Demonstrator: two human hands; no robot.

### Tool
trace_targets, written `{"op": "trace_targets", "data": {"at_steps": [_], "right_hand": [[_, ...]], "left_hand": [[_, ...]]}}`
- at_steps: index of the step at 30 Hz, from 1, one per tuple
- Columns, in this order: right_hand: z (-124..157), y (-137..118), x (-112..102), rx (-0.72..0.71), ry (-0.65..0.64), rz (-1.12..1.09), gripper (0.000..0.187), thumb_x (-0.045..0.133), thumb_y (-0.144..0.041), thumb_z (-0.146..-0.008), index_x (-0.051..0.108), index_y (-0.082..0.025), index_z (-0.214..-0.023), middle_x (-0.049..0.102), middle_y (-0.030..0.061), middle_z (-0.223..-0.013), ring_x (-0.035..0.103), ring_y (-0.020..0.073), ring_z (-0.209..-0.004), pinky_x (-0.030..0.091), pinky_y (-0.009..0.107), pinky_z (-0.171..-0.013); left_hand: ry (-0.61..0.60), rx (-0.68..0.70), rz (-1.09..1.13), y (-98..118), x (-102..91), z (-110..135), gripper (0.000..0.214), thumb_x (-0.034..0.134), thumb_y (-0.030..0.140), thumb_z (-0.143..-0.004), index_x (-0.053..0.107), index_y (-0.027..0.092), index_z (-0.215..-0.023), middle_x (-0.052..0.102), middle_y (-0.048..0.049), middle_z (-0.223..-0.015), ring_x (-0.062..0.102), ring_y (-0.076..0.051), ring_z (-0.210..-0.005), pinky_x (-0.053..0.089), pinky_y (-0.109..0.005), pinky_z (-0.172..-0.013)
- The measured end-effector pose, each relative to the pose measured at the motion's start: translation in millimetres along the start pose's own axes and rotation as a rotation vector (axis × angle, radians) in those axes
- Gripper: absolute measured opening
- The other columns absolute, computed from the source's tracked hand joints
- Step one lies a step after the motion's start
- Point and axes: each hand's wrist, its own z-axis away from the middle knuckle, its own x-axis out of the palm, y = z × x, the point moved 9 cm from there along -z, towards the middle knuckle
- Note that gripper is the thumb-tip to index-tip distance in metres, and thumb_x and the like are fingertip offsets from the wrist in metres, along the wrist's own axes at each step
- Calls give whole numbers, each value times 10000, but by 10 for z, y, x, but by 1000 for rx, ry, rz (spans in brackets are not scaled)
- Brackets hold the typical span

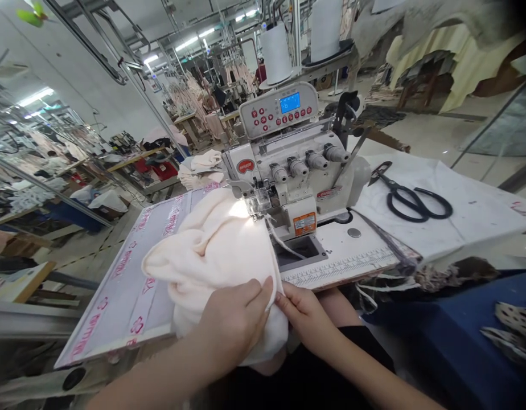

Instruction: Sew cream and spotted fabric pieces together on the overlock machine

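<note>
A cream fleece-like fabric piece (220, 256) lies bunched on the left of an overlock sewing machine (288, 176), its right edge running up to the lit needle area. My left hand (237, 313) pinches the fabric near its front right edge. Close beside it, my right hand (303, 310) grips the same edge between thumb and fingers. Both hands are at the table's front, below the presser foot (258, 215). Part of the fabric hangs over the table edge toward my lap. A thin cream strip (284, 242) trails from the needle area into the machine's opening.
Black scissors (410, 199) lie on the white surface at the right. Two white thread cones (276, 54) (325, 31) stand behind the machine. A measuring tape (344, 266) runs along the table's front edge. Blue cloth (455, 324) with scraps is at lower right.
</note>
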Motion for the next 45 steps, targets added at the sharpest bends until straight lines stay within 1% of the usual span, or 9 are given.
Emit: {"op": "trace_targets", "data": {"at_steps": [5, 11, 23, 28, 31, 34, 38, 42, 45], "right_hand": [[-100, -22, -87, -34, 35, 77, 298, 396, -374, -885, 618, -178, -919, 618, 20, -798, 542, 170, -758, 432, 262, -690], [-266, -59, -142, -65, 67, 188, 262, 413, -342, -870, 603, -176, -800, 579, 1, -698, 527, 164, -709, 425, 254, -671], [-525, -297, -225, -173, 136, 371, 212, 395, -219, -846, 539, -170, -699, 545, -11, -652, 483, 136, -626, 379, 228, -607], [-569, -284, -236, -152, 149, 328, 173, 457, -248, -818, 571, -155, -727, 574, 0, -683, 493, 140, -657, 383, 233, -624], [-523, -172, -178, -82, 95, 202, 156, 519, -284, -778, 587, -146, -751, 586, 0, -693, 492, 139, -650, 384, 230, -601], [-402, -18, -86, 43, -2, 43, 202, 582, -319, -734, 598, -131, -808, 607, 12, -732, 514, 150, -668, 397, 241, -602], [-211, 64, -35, 136, -79, -13, 241, 617, -323, -708, 607, -126, -845, 626, 26, -789, 538, 171, -721, 407, 254, -615], [-226, 51, 130, 137, -112, 24, 201, 613, -275, -712, 607, -134, -855, 644, 23, -818, 562, 183, -758, 435, 276, -646], [-420, -15, 425, 78, -102, 90, 138, 592, -244, -746, 611, -143, -839, 650, 27, -788, 580, 185, -744, 470, 297, -646]], "left_hand": [[11, -78, 11, -89, 108, -63, 300, 303, 194, -889, 480, 101, -1113, 572, -32, -709, 541, -121, -546, 443, -226, -472], [18, -111, -9, -190, 189, -121, 299, 319, 211, -896, 489, 109, -1120, 561, -29, -714, 532, -127, -564, 433, -236, -480], [44, -146, -99, -415, 202, -294, 270, 340, 205, -884, 524, 126, -1066, 552, -16, -699, 517, -123, -564, 402, -231, -480], [-47, -249, -103, -571, 263, -405, 269, 370, 203, -860, 541, 133, -1055, 567, -32, -762, 547, -142, -639, 428, -243, -529], [-71, -331, -79, -600, 253, -426, 299, 387, 170, -825, 532, 126, -1083, 558, -43, -793, 542, -154, -665, 448, -259, -565], [32, -371, 3, -596, 115, -293, 319, 398, 100, -775, 530, 128, -1064, 551, -68, -893, 533, -177, -799, 469, -292, -705], [193, -451, -34, -762, -200, 220, 291, 410, 39, -733, 548, 138, -969, 488, -119, -1123, 441, -244, -1046, 390, -402, -903], [133, -576, -60, -966, -462, 737, 181, 393, 88, -795, 532, 147, -895, 528, -104, -1009, 490, -223, -960, 415, -362, -833], [3, -572, 99, -817, -534, 806, 202, 345, 124, -843, 504, 178, -955, 554, -42, -866, 537, -158, -809, 439, -253, -680]]}}
